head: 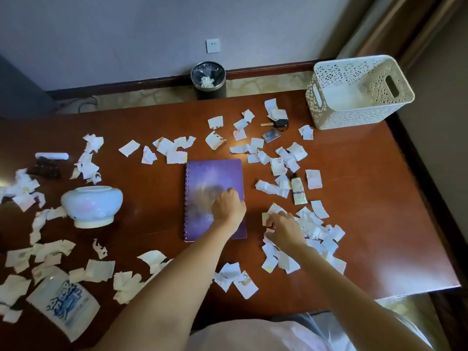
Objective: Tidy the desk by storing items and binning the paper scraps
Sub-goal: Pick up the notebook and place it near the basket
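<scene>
A purple spiral notebook (212,178) lies flat at the desk's middle. My left hand (228,207) sits on its lower right part, fingers curled at the notebook's right edge. My right hand (283,230) lies to the right of the notebook on a heap of white paper scraps (316,231), its fingers curled around some of them. More scraps (174,150) are strewn over most of the brown desk (367,198). A black bin (208,81) with crumpled paper inside stands on the floor beyond the far edge.
An empty white perforated basket (357,93) stands at the far right corner. Keys (277,124) and a card (270,136) lie near it, a small tube (298,192) among the scraps. At left are a white ceramic pot (92,206), a wipes packet (64,301) and a white stick (52,156).
</scene>
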The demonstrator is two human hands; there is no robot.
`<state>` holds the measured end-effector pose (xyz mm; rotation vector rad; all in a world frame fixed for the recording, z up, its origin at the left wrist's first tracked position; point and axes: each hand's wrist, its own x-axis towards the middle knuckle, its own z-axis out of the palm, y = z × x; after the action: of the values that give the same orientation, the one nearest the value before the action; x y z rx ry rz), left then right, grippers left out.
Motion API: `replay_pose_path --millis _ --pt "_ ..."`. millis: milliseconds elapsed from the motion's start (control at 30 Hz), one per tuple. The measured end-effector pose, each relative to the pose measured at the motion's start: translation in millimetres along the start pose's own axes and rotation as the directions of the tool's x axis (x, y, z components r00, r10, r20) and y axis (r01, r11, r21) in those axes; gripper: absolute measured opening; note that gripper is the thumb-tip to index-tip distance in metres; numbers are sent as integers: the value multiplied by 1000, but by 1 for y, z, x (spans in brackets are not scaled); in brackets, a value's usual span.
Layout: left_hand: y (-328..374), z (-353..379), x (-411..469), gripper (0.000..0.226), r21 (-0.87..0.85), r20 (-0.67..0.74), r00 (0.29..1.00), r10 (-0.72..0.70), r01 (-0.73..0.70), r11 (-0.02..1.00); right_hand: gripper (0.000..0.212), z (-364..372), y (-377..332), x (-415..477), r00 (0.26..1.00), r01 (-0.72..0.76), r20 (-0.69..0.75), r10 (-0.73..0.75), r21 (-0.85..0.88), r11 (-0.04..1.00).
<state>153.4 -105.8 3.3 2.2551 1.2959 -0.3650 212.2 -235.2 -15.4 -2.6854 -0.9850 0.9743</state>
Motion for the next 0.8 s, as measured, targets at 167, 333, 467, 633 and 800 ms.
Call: replay_pose_path --millis 167,333,467,633,800 --pt "-18 -2 8 25 -87 1 997 -73 73 994 35 -8 -12 6 999 20 40 -19 -6 1000" --pt "-54 -19 5 29 -198 -124 977 -175 148 969 38 -17 -43 10 994 94 -62 -88 103 990" --pt "-93 -20 0 36 -321 -180 929 -323 255 912 28 -8 -62 15 987 89 -148 -62 181 979" --pt "-114 -23 0 46 -514 33 931 -364 328 793 39 1 -80 15 995 -91 -18 100 280 956" --pt "-125 -19 -6 48 -573 245 925 -291 381 726 48 14 -92 10 992 -125 41 119 240 963"
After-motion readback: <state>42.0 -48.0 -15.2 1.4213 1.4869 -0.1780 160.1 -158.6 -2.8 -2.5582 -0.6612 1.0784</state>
